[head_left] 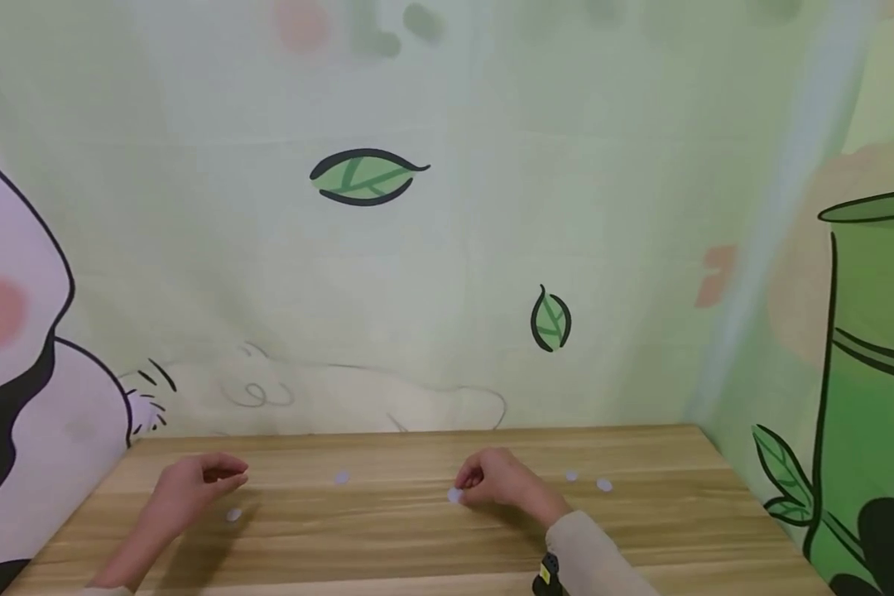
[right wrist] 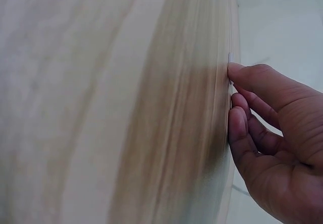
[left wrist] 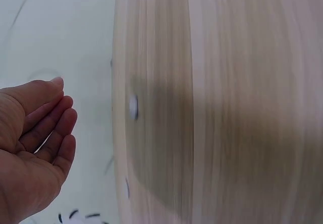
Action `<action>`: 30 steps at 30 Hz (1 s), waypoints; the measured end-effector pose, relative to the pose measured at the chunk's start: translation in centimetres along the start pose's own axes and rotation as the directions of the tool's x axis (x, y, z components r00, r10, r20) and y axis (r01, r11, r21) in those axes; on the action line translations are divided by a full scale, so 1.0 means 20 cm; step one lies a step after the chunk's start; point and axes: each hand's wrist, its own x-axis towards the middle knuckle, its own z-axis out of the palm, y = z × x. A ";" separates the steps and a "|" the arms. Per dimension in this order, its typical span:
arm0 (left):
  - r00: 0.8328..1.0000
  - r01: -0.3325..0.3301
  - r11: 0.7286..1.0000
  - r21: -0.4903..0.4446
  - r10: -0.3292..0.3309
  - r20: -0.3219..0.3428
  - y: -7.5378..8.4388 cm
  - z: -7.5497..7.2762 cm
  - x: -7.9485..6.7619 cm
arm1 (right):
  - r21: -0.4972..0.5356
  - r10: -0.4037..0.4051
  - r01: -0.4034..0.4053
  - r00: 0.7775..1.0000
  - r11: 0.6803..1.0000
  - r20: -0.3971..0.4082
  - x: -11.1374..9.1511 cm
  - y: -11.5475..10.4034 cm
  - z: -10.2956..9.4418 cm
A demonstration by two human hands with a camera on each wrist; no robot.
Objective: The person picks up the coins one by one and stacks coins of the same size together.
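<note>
Pale, streaked wood makes up the table across the bottom of the frame, with small, flat, white discs scattered over it. Low and centre, the right hand has its fingers bent, and its thumb and index fingertips come together at the near disc, seemingly pinching it by the edge. That disc lies directly to the left of the thumb tip, touching it; being round, it has no long axis. Whether it rests fully on the wood or is slightly raised, I cannot tell.

At lower left, the left hand is raised over the table, fingers loosely curved and thumb close to their tips, with nothing visible between them. Just below it in the frame lies the leftmost disc; to the right of its fingertips, well apart, is the middle disc, between the two hands. Of the two, the right hand is plainly nearer the pinched disc.

Farther right, beyond the right wrist, the fourth disc and the rightmost disc lie near each other. A beige sleeve enters from the bottom edge, and a printed cloth backdrop fills the upper frame.
</note>
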 end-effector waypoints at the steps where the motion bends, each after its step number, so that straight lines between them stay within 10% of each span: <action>1: 1.000 0.003 1.000 0.013 -0.003 -0.009 -0.02 -0.02 0.00 | 0.000 0.001 -0.001 1.000 1.000 0.002 0.00 0.00 0.00; 15: 0.994 0.012 0.996 0.090 -0.001 -0.111 -0.21 -0.18 -0.06 | 0.010 0.019 -0.019 1.000 1.000 0.017 0.00 -0.02 0.00; 30: 0.993 0.082 0.994 0.070 -0.075 -0.093 -0.33 -0.18 -0.04 | -0.007 -0.004 0.004 1.000 1.000 0.008 -0.01 -0.02 -0.02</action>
